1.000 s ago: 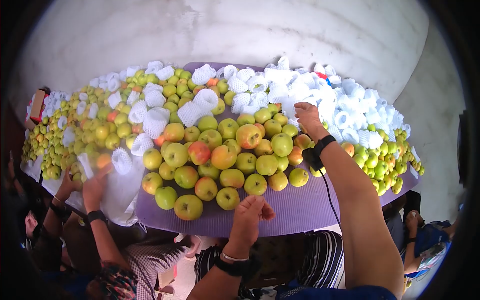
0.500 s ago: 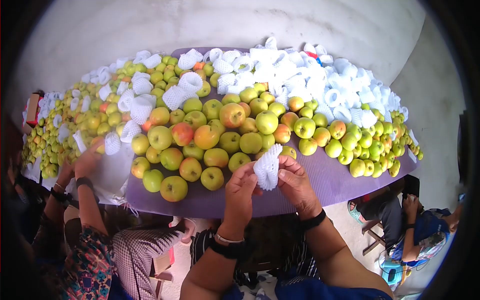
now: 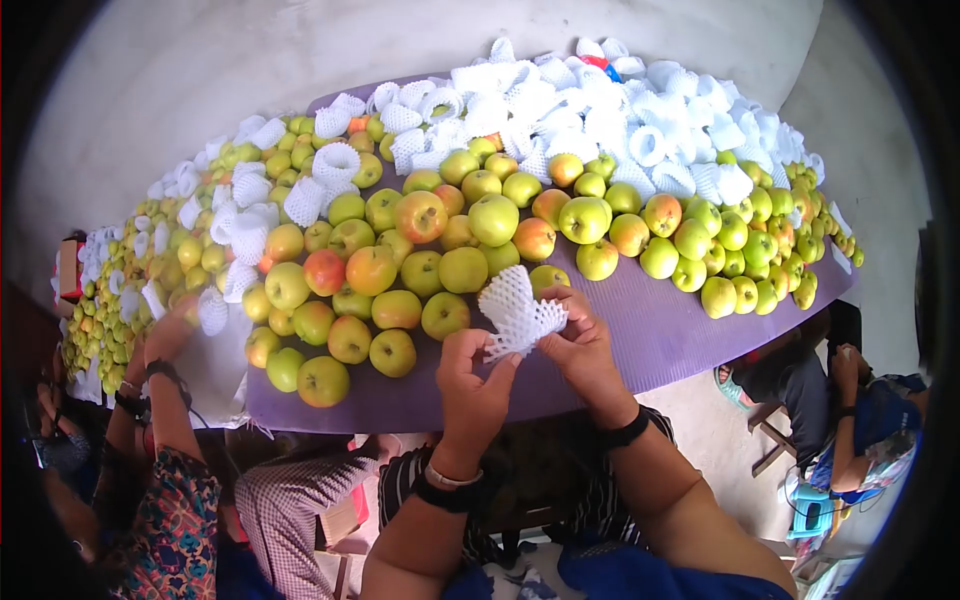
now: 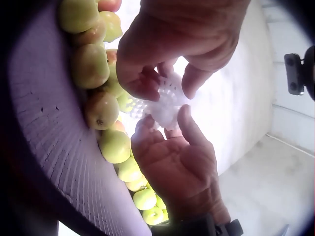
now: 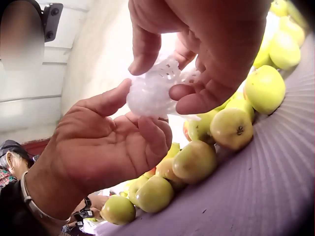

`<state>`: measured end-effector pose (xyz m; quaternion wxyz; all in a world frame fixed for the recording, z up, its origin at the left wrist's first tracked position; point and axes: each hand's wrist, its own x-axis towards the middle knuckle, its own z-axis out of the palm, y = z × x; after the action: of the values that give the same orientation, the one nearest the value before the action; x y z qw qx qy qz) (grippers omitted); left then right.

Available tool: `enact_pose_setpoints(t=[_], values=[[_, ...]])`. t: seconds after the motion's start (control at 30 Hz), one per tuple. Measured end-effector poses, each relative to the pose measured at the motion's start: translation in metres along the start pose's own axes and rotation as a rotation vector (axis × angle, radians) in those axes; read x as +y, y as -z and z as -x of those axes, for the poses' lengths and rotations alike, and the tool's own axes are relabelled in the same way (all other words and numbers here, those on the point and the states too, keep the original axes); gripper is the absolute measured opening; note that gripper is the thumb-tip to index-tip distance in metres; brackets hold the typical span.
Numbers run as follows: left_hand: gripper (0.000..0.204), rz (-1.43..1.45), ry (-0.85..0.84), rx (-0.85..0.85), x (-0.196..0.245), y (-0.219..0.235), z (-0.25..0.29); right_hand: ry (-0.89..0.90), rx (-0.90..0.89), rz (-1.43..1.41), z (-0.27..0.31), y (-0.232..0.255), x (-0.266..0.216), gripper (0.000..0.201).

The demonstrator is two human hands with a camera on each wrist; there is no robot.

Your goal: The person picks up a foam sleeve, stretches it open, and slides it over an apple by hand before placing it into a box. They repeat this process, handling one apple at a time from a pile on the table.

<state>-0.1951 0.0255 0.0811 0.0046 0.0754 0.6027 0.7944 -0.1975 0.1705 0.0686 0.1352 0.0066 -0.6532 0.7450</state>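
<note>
A white foam fruit net [image 3: 522,312] is held up between both hands, over the front part of the purple mat. My left hand [image 3: 474,388] pinches its lower left edge between thumb and fingers. On the other side my right hand [image 3: 588,362] pinches the right edge. The netting is partly spread, its mesh holes showing, with no apple inside. In the left wrist view, the fingertips of the left hand [image 4: 182,44] and right hand [image 4: 177,167] face each other across the net [image 4: 170,101]. Green and reddish apples [image 3: 398,310] lie just behind the hands.
More apples [image 3: 690,240] spread along the ribbed purple mat [image 3: 640,330]. A big heap of white foam nets [image 3: 600,110] lies at the back against the pale wall. At left another person's hand [image 3: 172,335] works near apples; someone sits at right [image 3: 860,430].
My right hand came back from the foam net heap with a net, and my left hand took hold of it too. Since then the net has been spread wider. The head view has shifted.
</note>
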Motion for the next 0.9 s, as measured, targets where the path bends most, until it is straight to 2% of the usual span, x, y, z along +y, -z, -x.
enact_pose_setpoints(t=[0.03, 0.07, 0.1, 0.13, 0.2, 0.27, 0.3, 0.37, 0.4, 0.47, 0.5, 0.57, 0.6, 0.67, 0.7, 0.73, 0.8, 0.83, 0.9], values=[[0.02, -0.294, -0.221, 0.049, 0.004, -0.004, 0.0, -0.001, 0.005, 0.001, -0.002, 0.004, 0.009, 0.027], [0.02, -0.586, -0.445, 0.1, 0.007, -0.007, 0.0, 0.112, 0.075, 0.034, -0.004, 0.008, 0.019, 0.023], [0.02, -0.582, -0.445, 0.097, 0.007, -0.011, 0.003, 0.226, 0.143, 0.067, -0.006, 0.011, 0.024, 0.021], [0.021, -0.572, -0.41, 0.032, 0.006, -0.016, 0.006, 0.228, 0.145, 0.071, -0.006, 0.013, 0.022, 0.021], [0.023, -0.559, -0.377, -0.035, 0.006, -0.022, 0.01, 0.088, 0.254, -0.185, -0.006, 0.014, 0.019, 0.022], [0.023, -0.448, -0.233, -0.174, 0.007, -0.026, 0.012, 0.08, 0.271, -0.259, -0.004, 0.009, 0.003, 0.022], [0.023, -0.448, -0.233, -0.175, 0.005, -0.022, 0.01, 0.088, 0.286, -0.268, -0.003, 0.004, -0.009, 0.019], [0.024, 0.035, 0.361, -0.141, 0.002, -0.01, 0.001, 0.095, 0.301, -0.28, -0.002, 0.003, -0.012, 0.016], [0.024, 0.034, 0.361, -0.139, 0.002, -0.01, -0.001, 0.16, 0.231, -0.265, -0.002, 0.005, -0.01, 0.017], [0.042, 0.293, 0.445, -0.204, 0.01, -0.011, -0.004, 0.219, 0.153, -0.254, 0.001, 0.007, -0.007, 0.018], [0.042, 0.291, 0.445, -0.195, 0.01, -0.01, -0.005, 0.281, 0.078, -0.133, 0.002, 0.007, -0.006, 0.023], [0.051, 0.472, 0.34, -0.198, 0.008, -0.007, -0.006, 0.388, -0.045, 0.161, 0.005, 0.006, -0.008, 0.029], [0.051, 0.469, 0.343, -0.19, 0.005, -0.006, -0.008, 0.381, -0.048, 0.155, 0.007, 0.004, -0.009, 0.029], [0.044, 0.481, 0.23, -0.193, -0.001, -0.002, -0.012, 0.452, -0.283, 0.265, 0.009, 0.001, -0.01, 0.029], [0.037, 0.51, 0.234, -0.124, 0.0, 0.0, -0.012, 0.458, -0.365, 0.319, 0.009, 0.001, -0.013, 0.027], [0.037, 0.508, 0.235, -0.121, 0.003, 0.003, -0.012, 0.456, -0.367, 0.316, 0.008, 0.004, -0.013, 0.027], [0.031, 0.506, 0.209, 0.01, 0.01, 0.008, -0.012, 0.218, -0.522, 0.058, 0.005, 0.007, -0.013, 0.03], [0.03, 0.535, 0.212, 0.035, 0.007, 0.011, -0.015, 0.216, -0.522, 0.057, 0.005, 0.006, -0.015, 0.03], [0.029, 0.45, 0.175, 0.051, 0.008, 0.009, -0.012, -0.116, -0.354, -0.542, 0.005, 0.003, -0.022, 0.056]])
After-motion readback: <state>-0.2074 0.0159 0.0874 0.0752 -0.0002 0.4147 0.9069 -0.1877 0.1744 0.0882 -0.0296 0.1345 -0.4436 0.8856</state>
